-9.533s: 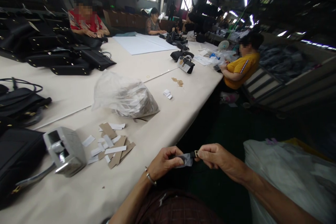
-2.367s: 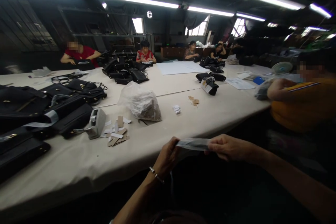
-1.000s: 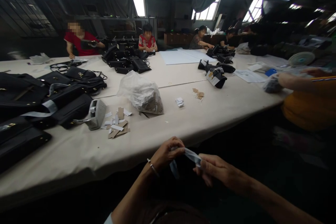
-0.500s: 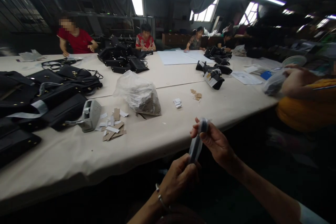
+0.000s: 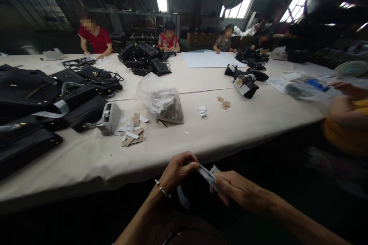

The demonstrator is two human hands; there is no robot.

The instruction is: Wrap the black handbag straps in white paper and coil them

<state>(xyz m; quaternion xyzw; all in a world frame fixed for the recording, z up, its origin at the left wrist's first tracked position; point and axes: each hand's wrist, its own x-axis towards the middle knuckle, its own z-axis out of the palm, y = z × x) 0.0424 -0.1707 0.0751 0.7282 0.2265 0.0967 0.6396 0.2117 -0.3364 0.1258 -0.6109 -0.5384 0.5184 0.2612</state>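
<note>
Just in front of the table's near edge, a narrow dark strap in a pale translucent wrap (image 5: 206,174) is stretched between my two hands. My left hand (image 5: 179,170), with a bracelet at the wrist, pinches its left end. A pale tail of wrap (image 5: 183,198) hangs below that hand. My right hand (image 5: 237,189) is closed round the other end, its fingers partly hidden. Beyond them on the table lie a pile of brown and white card strips (image 5: 133,134), a tape dispenser (image 5: 110,118) and a filled clear plastic bag (image 5: 161,99).
Black handbags (image 5: 51,95) cover the left of the cloth-covered table (image 5: 161,143). More black bags (image 5: 145,59) stand farther back, and others (image 5: 247,84) at the right. Small white pieces (image 5: 202,111) and tan tags (image 5: 223,103) lie mid-table. Several people sit opposite; a person in yellow (image 5: 345,122) is at right.
My hands have moved lower, the left one further left and up along the strap. The wrapped strap has gone from steep to slanting down rightward. The view has turned slightly left.
</note>
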